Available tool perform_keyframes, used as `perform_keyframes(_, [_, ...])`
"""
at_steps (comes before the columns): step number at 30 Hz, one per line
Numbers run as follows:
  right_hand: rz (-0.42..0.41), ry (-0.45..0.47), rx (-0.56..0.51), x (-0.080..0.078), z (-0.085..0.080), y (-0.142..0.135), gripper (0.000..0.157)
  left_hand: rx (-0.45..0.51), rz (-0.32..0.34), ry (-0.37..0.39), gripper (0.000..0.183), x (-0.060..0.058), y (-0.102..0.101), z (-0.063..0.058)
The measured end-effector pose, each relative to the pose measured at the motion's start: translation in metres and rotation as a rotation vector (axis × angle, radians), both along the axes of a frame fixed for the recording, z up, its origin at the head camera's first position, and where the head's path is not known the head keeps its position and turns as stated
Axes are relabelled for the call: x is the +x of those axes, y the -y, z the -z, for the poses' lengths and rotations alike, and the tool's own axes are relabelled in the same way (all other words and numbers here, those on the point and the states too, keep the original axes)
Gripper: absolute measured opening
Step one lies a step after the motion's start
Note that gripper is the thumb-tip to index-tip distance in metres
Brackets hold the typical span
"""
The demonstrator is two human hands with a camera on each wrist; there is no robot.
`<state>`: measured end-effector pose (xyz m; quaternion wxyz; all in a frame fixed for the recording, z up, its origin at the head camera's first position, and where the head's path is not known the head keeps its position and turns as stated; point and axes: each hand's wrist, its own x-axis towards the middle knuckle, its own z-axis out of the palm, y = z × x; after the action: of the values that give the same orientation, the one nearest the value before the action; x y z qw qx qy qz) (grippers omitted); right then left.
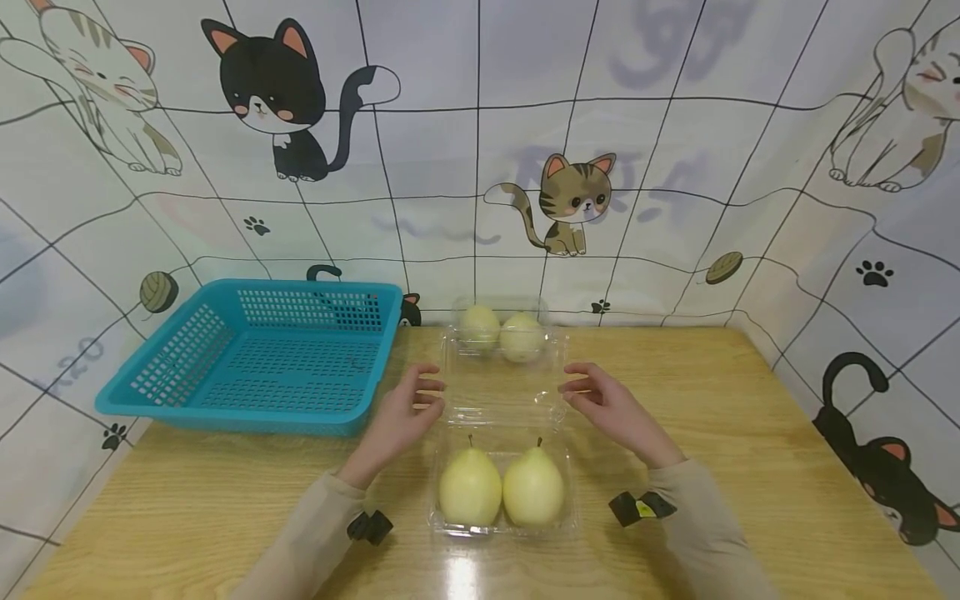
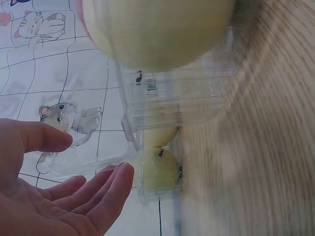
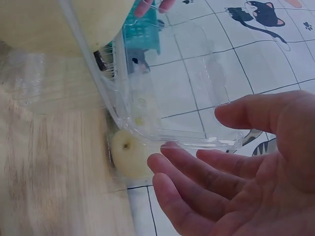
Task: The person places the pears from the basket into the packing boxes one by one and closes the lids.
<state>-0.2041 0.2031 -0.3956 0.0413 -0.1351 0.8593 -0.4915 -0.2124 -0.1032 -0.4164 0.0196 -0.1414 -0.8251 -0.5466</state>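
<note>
A clear plastic clamshell box (image 1: 501,529) stands on the table with two yellow pears, a left pear (image 1: 470,489) and a right pear (image 1: 534,489), stems up in its base. Its transparent lid (image 1: 504,385) is raised behind them. At the lid's left edge is my left hand (image 1: 401,421), thumb and fingers apart and loosely bent. My right hand (image 1: 611,412) is at the right edge in a similar pose. In the right wrist view its fingers (image 3: 197,177) lie by the lid's rim, the thumb on the other side; whether they touch is unclear.
Behind the lid, another clear box (image 1: 501,307) holds two pale pears (image 1: 521,337) near the wall. A blue plastic basket (image 1: 292,367) stands at the back left. Around the wooden table (image 1: 712,467) hangs a sheet printed with cats (image 1: 277,100).
</note>
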Motion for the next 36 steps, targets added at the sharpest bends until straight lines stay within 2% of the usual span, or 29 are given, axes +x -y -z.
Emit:
perform_keyframes(10, [-0.045, -0.01, 0.005, 0.009, -0.012, -0.004, 0.039, 0.064, 0.038, -0.012, 0.034, 0.005, 0.005, -0.006])
perform_keyframes(21, [-0.084, -0.033, 0.019, 0.016, -0.013, -0.006, 0.036, 0.01, 0.081, -0.003, 0.034, 0.012, 0.013, -0.013])
perform_keyframes(27, [-0.094, -0.048, 0.0, 0.021, -0.011, -0.005, 0.038, 0.006, 0.129, -0.02, 0.032, 0.013, 0.017, -0.012])
perform_keyframes(32, [-0.104, -0.059, -0.006, 0.028, -0.012, -0.004, 0.041, -0.024, 0.131, -0.026, 0.031, 0.016, 0.019, -0.012])
perform_keyframes(36, [-0.118, -0.074, -0.003, 0.034, -0.014, -0.005, 0.041, -0.018, 0.162, -0.035, 0.031, 0.018, 0.021, -0.011])
